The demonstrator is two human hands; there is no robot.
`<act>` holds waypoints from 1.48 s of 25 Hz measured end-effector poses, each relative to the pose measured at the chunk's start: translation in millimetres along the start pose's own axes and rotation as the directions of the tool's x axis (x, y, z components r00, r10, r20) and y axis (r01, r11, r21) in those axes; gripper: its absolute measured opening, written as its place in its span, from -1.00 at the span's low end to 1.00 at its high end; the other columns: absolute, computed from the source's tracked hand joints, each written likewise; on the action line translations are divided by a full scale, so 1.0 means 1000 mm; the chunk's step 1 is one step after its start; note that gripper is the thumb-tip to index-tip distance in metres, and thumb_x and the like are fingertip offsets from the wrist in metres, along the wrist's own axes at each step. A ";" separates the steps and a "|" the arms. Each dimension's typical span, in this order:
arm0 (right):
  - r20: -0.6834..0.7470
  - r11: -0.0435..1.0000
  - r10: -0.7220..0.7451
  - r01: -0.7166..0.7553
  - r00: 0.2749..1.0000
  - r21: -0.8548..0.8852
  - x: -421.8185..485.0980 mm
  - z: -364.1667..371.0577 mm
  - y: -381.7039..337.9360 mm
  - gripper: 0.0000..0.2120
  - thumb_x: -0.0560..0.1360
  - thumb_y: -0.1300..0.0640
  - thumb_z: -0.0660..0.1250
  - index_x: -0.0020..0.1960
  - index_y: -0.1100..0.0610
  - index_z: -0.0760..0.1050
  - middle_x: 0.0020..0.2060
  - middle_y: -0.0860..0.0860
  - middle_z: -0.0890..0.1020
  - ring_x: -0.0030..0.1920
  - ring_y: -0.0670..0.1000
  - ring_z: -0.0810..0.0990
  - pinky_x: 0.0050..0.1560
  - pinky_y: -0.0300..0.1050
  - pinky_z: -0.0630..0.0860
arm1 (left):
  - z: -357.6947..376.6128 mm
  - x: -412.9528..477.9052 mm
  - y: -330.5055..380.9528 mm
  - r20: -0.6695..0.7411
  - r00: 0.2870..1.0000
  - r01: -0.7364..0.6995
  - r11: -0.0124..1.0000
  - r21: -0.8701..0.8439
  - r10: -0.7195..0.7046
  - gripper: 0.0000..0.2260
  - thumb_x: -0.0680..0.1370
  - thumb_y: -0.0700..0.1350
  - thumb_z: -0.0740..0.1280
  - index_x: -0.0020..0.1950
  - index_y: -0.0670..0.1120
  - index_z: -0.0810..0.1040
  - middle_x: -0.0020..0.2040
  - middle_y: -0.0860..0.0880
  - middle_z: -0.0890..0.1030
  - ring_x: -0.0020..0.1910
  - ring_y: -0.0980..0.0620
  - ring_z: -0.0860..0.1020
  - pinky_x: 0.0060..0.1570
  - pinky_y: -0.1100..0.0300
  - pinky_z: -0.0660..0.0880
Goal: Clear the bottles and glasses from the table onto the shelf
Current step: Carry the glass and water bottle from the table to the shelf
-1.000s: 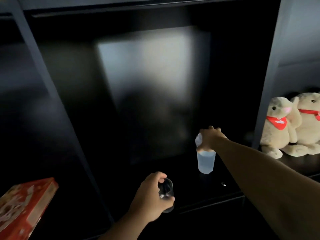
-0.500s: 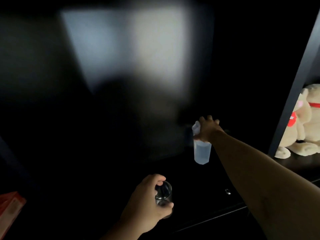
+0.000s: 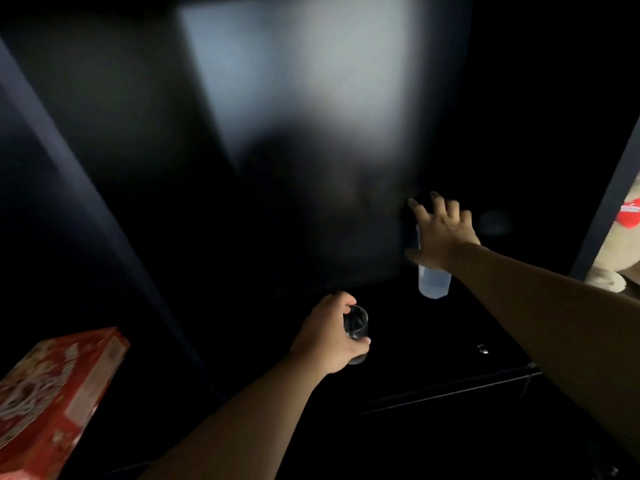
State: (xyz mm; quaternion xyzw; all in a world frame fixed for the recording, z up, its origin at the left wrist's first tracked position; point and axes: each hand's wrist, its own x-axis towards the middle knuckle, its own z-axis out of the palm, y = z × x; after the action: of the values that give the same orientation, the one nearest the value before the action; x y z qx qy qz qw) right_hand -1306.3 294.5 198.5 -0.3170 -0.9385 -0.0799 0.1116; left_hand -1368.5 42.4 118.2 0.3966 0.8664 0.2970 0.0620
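Note:
A clear plastic bottle (image 3: 434, 284) stands upright deep in the dark shelf compartment (image 3: 450, 393). My right hand (image 3: 440, 233) hovers at the bottle's top with fingers spread wide, the palm covering its neck; I cannot tell whether it still touches. My left hand (image 3: 329, 336) is nearer the shelf's front edge, wrapped around a small clear drinking glass (image 3: 356, 327) held upright just above or on the shelf board. The table is out of view.
A red cardboard box (image 3: 52, 393) lies in the compartment to the left, past a dark upright divider (image 3: 86, 188). A beige plush toy with a red scarf (image 3: 620, 271) sits in the right compartment. A small shiny object (image 3: 482, 348) lies on the shelf board.
My right hand has opened its fingers off the bottle, which now stands on the shelf. My left hand keeps the glass in about the same place. The camera view has shifted.

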 end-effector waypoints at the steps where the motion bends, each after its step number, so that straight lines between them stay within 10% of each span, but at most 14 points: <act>1: -0.018 1.000 -0.023 0.024 1.000 0.014 -0.005 -0.009 -0.006 0.00 0.38 -0.31 0.43 0.64 -0.02 0.03 0.59 0.22 0.10 0.46 0.32 0.22 0.38 0.22 0.30 | -0.003 -0.001 -0.007 -0.007 1.000 0.013 1.000 0.027 -0.013 -0.42 0.35 0.03 0.61 0.31 0.06 0.48 0.23 0.09 0.52 0.13 0.04 0.57 0.11 0.15 0.53; 22: -0.038 0.942 -0.322 0.324 0.946 0.091 -0.091 -0.045 -0.055 0.02 0.42 -0.35 0.36 0.66 -0.09 -0.13 0.59 0.18 0.08 0.50 0.26 0.19 0.44 0.22 0.25 | -0.010 -0.002 -0.104 -0.064 0.937 0.350 0.907 0.236 -0.345 -0.51 0.45 -0.06 0.52 0.29 -0.12 0.41 0.30 -0.13 0.43 0.22 -0.19 0.55 0.14 0.01 0.56; 26: -0.040 0.940 -0.321 0.323 0.946 0.112 -0.089 -0.043 -0.065 0.00 0.41 -0.36 0.34 0.66 -0.09 -0.11 0.58 0.18 0.12 0.49 0.26 0.22 0.43 0.22 0.28 | -0.014 -0.003 -0.108 -0.054 0.929 0.366 0.889 0.274 -0.366 -0.23 0.45 0.04 0.55 0.54 -0.10 0.25 0.48 -0.14 0.36 0.43 -0.18 0.42 0.33 -0.02 0.48; 29: -0.028 0.935 -0.323 0.323 0.946 0.147 -0.091 -0.047 -0.071 -0.07 0.43 -0.36 0.32 0.65 -0.10 -0.03 0.54 0.15 0.23 0.46 0.25 0.29 0.41 0.21 0.29 | -0.027 -0.009 -0.091 -0.086 0.947 0.322 0.900 0.293 -0.311 -0.03 0.42 0.28 0.49 0.65 -0.06 0.09 0.60 -0.10 0.26 0.56 -0.15 0.26 0.47 -0.04 0.33; 37: -0.006 0.916 -0.217 0.206 0.976 0.344 -0.172 -0.109 -0.024 -0.31 0.48 -0.29 0.36 0.53 -0.10 0.30 0.41 0.05 0.47 0.39 0.19 0.45 0.34 0.12 0.40 | -0.078 -0.089 0.037 -0.177 0.983 0.088 0.966 0.245 -0.044 -0.29 0.47 0.42 0.29 0.52 0.09 0.35 0.36 0.12 0.55 0.36 0.04 0.50 0.27 0.06 0.48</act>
State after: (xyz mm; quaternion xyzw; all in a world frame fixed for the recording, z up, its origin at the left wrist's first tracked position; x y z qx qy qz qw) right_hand -1170.2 152.3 256.9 -0.1908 -0.9684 0.0782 0.1403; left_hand -1310.3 -39.6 191.2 0.3453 0.9119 0.2152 -0.0531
